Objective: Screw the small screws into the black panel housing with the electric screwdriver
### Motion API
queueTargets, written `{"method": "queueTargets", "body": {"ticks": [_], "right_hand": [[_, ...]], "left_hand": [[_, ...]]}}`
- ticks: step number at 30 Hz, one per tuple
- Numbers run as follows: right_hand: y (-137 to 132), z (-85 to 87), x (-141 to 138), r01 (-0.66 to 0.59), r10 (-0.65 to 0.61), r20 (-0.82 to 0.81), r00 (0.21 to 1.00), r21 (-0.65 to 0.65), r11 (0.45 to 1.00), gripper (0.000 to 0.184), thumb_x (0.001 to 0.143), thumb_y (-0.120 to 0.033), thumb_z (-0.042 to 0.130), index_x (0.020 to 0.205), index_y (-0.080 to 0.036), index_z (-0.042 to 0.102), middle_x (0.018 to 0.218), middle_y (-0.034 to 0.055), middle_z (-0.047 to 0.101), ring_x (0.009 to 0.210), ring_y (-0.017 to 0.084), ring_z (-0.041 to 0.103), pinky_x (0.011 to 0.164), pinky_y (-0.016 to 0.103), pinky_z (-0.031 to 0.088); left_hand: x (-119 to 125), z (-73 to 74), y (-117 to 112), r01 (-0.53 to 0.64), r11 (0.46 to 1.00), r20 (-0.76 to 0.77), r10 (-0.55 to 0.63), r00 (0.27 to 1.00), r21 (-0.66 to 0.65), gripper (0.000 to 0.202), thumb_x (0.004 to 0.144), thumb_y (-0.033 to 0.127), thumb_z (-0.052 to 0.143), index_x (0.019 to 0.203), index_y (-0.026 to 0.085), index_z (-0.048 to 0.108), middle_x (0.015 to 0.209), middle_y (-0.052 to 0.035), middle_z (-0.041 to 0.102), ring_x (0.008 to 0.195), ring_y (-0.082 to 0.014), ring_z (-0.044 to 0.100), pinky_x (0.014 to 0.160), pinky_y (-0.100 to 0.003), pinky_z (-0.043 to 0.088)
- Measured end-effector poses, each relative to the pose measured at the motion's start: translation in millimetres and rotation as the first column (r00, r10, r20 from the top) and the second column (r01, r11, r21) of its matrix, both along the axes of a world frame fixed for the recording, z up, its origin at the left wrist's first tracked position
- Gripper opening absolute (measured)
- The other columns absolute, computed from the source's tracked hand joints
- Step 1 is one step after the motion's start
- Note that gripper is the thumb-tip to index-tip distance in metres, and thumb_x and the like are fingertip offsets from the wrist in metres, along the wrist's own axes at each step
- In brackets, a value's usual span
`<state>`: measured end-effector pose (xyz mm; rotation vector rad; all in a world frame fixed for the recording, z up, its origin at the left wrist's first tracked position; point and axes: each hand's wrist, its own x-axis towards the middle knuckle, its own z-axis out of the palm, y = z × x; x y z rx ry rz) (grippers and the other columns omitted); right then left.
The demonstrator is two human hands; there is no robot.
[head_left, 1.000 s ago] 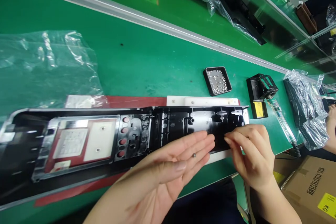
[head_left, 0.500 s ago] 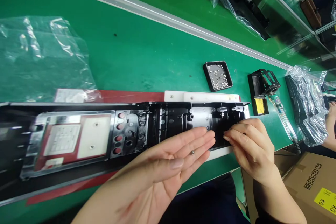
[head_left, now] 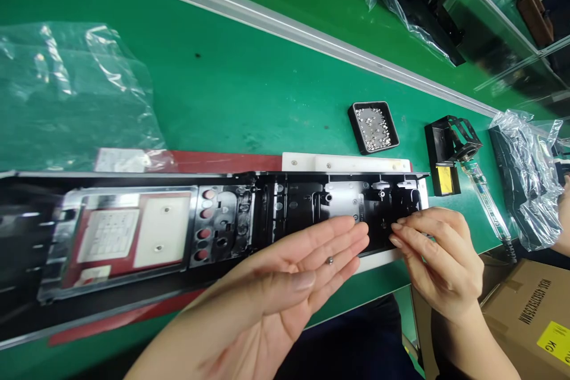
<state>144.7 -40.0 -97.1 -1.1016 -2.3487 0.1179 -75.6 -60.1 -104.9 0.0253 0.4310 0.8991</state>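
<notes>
My left hand (head_left: 285,291) is flat and palm up over the near side of a long black plastic housing (head_left: 294,205). A single small round metal piece (head_left: 329,260) rests on its fingers. To the right, my right hand (head_left: 439,255) has thumb and fingertips pinched together just above the housing's right end. Whatever may be between those fingertips is hidden. Left of the pinch, a small shiny bit (head_left: 383,224) shows inside the housing. The housing lies open side up, with a framed window (head_left: 189,231) towards its left end.
Beyond the housing stands a black tray (head_left: 398,143) of small metal pieces. Right of it are a black holder (head_left: 434,157), a clear-handled tool (head_left: 487,202) and a plastic-wrapped part (head_left: 528,184). A plastic bag (head_left: 75,101) lies left; a cardboard box (head_left: 525,303) stands lower right.
My right hand has drawn back a little to the right, still pinched, uncovering a shiny bit in the housing. My left hand keeps its pose with the metal piece on it.
</notes>
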Motion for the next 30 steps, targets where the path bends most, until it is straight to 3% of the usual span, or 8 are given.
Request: {"method": "queueTargets", "body": {"ticks": [5, 9, 13, 16, 18, 25, 30], "right_hand": [[-3, -1.5, 2, 0.000, -0.002, 0.125, 0.992, 0.018, 1.000, 0.036, 0.069, -0.004, 0.070, 0.104, -0.010, 0.064, 0.098, 0.0065, 0.062, 0.096, 0.017, 0.051, 0.080, 0.036, 0.046], [-4, -4.6, 4, 0.009, -0.012, 0.123, 0.992, 0.024, 1.000, 0.037, 0.069, -0.005, 0.071, 0.105, -0.011, 0.064, 0.098, 0.0053, 0.062, 0.097, 0.017, 0.051, 0.079, 0.036, 0.046], [-5, -2.9, 2, 0.030, -0.031, 0.030, 0.999, 0.044, 0.999, 0.030, 0.070, -0.002, 0.069, 0.099, -0.008, 0.065, 0.095, 0.0077, 0.062, 0.094, 0.017, 0.054, 0.078, 0.036, 0.047], [-9, 3.9, -6, 0.064, -0.055, -0.092, 0.994, 0.091, 0.994, 0.027, 0.069, 0.002, 0.067, 0.095, -0.006, 0.065, 0.091, 0.0097, 0.062, 0.091, 0.017, 0.056, 0.076, 0.036, 0.046], [-11, 10.0, -16, 0.044, -0.033, -0.145, 0.989, 0.069, 0.997, 0.026, 0.069, 0.001, 0.068, 0.094, -0.007, 0.065, 0.090, 0.0092, 0.062, 0.090, 0.017, 0.055, 0.075, 0.036, 0.045], [-12, 21.9, -49, -0.136, 0.117, -0.147, 0.982, -0.125, 0.983, 0.022, 0.071, -0.003, 0.068, 0.093, -0.006, 0.067, 0.090, 0.0076, 0.061, 0.088, 0.012, 0.050, 0.073, 0.029, 0.042], [-9, 19.3, -60, -0.079, 0.058, -0.139, 0.989, -0.152, 0.985, 0.017, 0.073, -0.005, 0.067, 0.090, -0.006, 0.066, 0.087, 0.0071, 0.060, 0.084, 0.009, 0.049, 0.072, 0.027, 0.042]], "left_hand": [[1, 0.2, 2, 0.007, 1.000, -0.001, -0.007, 1.000, 0.016, 0.034, 0.085, 0.024, 0.053, 0.117, 0.019, 0.063, 0.126, -0.0070, 0.057, 0.125, -0.0217, 0.047, 0.102, -0.023, 0.042], [0, 2.1, 0, 0.003, 1.000, -0.011, -0.003, 1.000, 0.008, 0.035, 0.084, 0.023, 0.053, 0.117, 0.017, 0.063, 0.127, -0.0091, 0.056, 0.125, -0.0232, 0.046, 0.102, -0.025, 0.043], [-3, 1.6, -5, 0.005, 0.998, -0.053, -0.009, 0.999, -0.065, 0.039, 0.081, 0.024, 0.054, 0.119, 0.018, 0.063, 0.129, -0.0097, 0.055, 0.128, -0.0261, 0.044, 0.105, -0.031, 0.042], [-3, 0.6, -12, 0.051, 0.991, -0.093, -0.062, 0.994, -0.121, 0.048, 0.080, 0.029, 0.054, 0.126, 0.018, 0.057, 0.132, -0.0087, 0.053, 0.134, -0.0303, 0.034, 0.114, -0.044, 0.031], [-1, 2.0, -14, 0.068, 0.989, -0.119, -0.084, 0.989, -0.131, 0.053, 0.080, 0.034, 0.053, 0.130, 0.018, 0.053, 0.133, -0.0081, 0.052, 0.137, -0.0311, 0.028, 0.116, -0.047, 0.024], [-4, 15.3, -8, 0.088, 0.991, -0.119, -0.101, 0.988, -0.105, 0.047, 0.081, 0.037, 0.051, 0.125, 0.021, 0.058, 0.130, -0.0017, 0.055, 0.137, -0.0282, 0.030, 0.115, -0.042, 0.027], [-8, 14.8, -6, 0.071, 0.984, -0.148, -0.096, 0.984, -0.166, 0.036, 0.079, 0.029, 0.057, 0.114, 0.023, 0.065, 0.126, 0.0019, 0.058, 0.133, -0.0224, 0.038, 0.110, -0.031, 0.036]]}}
